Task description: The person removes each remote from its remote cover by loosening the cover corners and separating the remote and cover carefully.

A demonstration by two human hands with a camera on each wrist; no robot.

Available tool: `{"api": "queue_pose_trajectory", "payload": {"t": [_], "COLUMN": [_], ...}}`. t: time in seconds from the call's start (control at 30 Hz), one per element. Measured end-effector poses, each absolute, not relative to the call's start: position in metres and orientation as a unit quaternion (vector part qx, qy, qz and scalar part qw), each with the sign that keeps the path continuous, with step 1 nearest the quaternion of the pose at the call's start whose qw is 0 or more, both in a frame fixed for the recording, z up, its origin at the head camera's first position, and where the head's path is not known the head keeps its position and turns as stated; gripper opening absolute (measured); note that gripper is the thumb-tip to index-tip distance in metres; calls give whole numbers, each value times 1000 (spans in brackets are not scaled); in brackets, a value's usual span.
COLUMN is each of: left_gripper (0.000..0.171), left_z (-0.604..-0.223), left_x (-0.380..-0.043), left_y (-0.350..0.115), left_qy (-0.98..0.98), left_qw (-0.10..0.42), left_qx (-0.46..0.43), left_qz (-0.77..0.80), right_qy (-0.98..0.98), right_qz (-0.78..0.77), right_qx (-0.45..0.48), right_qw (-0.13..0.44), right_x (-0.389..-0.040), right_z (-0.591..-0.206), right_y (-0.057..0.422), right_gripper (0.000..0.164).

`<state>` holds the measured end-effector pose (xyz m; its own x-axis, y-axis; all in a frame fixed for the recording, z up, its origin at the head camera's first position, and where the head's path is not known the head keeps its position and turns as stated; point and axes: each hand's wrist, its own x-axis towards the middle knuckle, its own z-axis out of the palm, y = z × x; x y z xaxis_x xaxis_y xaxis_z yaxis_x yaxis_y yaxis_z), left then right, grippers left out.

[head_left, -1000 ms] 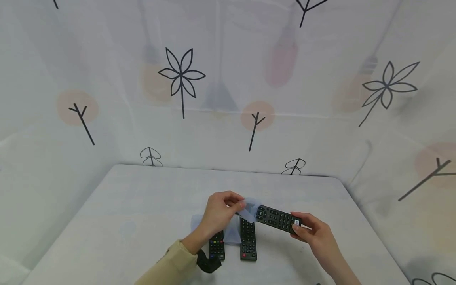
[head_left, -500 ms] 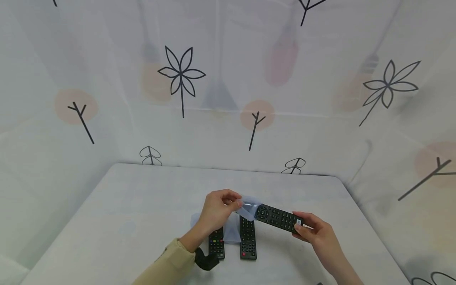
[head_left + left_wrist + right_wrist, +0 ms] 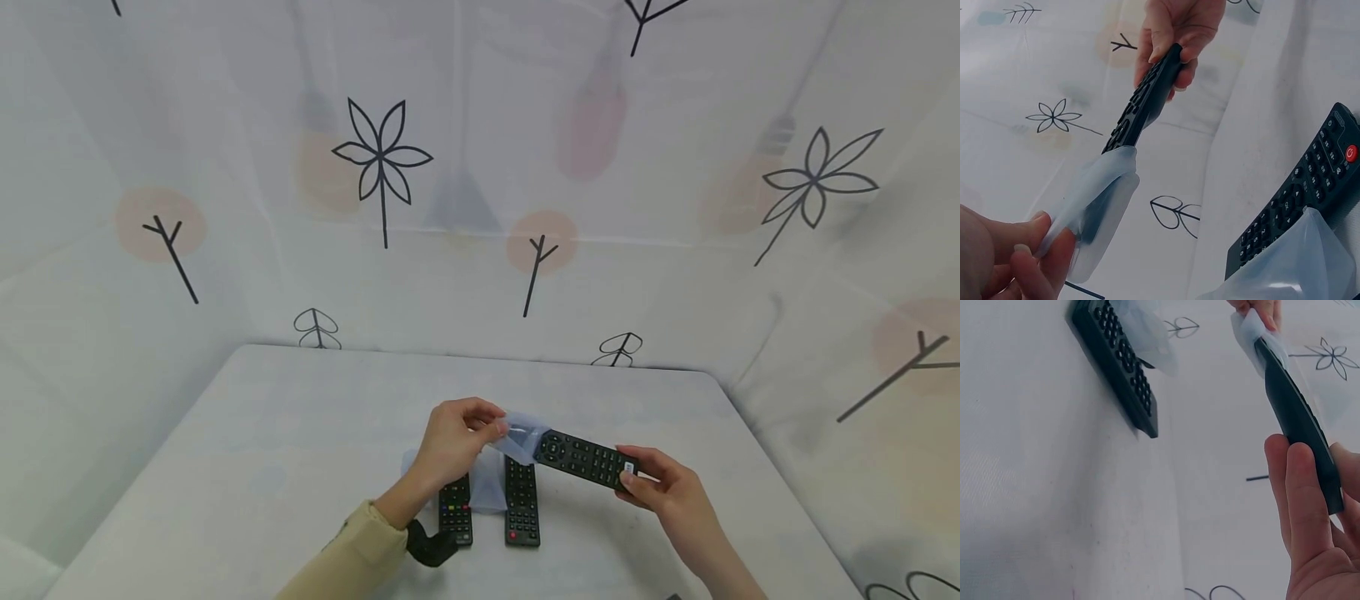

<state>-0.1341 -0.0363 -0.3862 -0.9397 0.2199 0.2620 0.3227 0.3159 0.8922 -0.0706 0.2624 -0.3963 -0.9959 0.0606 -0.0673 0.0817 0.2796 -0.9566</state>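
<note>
My left hand (image 3: 453, 446) pinches the end of a pale blue translucent plastic sleeve (image 3: 522, 437) between thumb and fingers. The sleeve's other end covers the tip of a black remote control (image 3: 585, 458), most of which shows bare. My right hand (image 3: 667, 492) grips the opposite end of this remote, thumb on the button side and fingers behind, as the right wrist view shows. The remote is held above the table, sloping down to the right. In the left wrist view the sleeve (image 3: 1094, 212) hangs loosely around the remote's end.
Two more black remotes lie on the white table (image 3: 300, 433) below my hands: one remote (image 3: 455, 517) partly behind my left wrist, another remote (image 3: 522, 508) right of it. Pale blue plastic (image 3: 487, 487) lies between them. A patterned cloth (image 3: 450, 292) hangs behind the table.
My left hand has shifted slightly left with the sleeve's end. The remote and my right hand have moved a little to the right, then stayed.
</note>
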Motion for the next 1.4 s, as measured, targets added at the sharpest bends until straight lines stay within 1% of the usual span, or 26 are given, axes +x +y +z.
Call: {"api": "queue_pose_trajectory", "payload": {"t": [0.53, 0.73, 1.0, 1.23, 1.4], "left_gripper": [9, 10, 12, 14, 15], "left_z": [-386, -388, -386, -388, -388], "left_x": [-134, -135, -135, -136, -136], "left_y": [-41, -43, -46, -47, -48], "left_qy": [-804, -803, -800, -807, -808], "left_qw": [50, 41, 31, 27, 28], "left_qx": [-169, -170, -159, -149, -151], "left_qz": [-567, -570, -578, -570, -569], "right_qy": [800, 795, 790, 794, 793], "right_qz": [-598, -604, -612, -605, -607], "right_qx": [52, 55, 37, 50, 45], "right_qw": [11, 15, 7, 26, 22], "right_x": [-69, -69, -68, -67, -67], "right_z": [-396, -398, -398, -398, -398], "right_y": [263, 264, 266, 266, 267], "right_gripper": [42, 42, 42, 42, 42]}}
